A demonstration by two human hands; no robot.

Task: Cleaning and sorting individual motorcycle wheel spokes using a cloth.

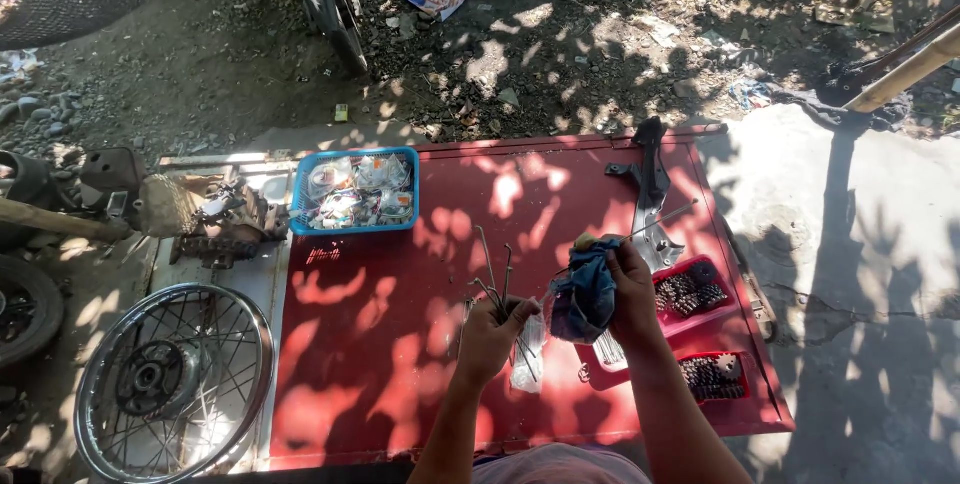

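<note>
Head view: the left hand (492, 336) grasps a bundle of spokes (497, 282), the right hand (632, 289) clenches a blue rag (585, 294) above the red counter (400, 344).

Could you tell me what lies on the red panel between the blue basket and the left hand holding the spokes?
In the head view, only bare red panel, dappled with shade, lies between the blue basket and the left hand gripping the spokes.

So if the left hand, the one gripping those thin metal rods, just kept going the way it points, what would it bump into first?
Probably nothing soon. The left hand points up the red panel, where the way looks free until the blue basket at the far edge. Its spokes would arrive first; depth is hard to judge.
</note>
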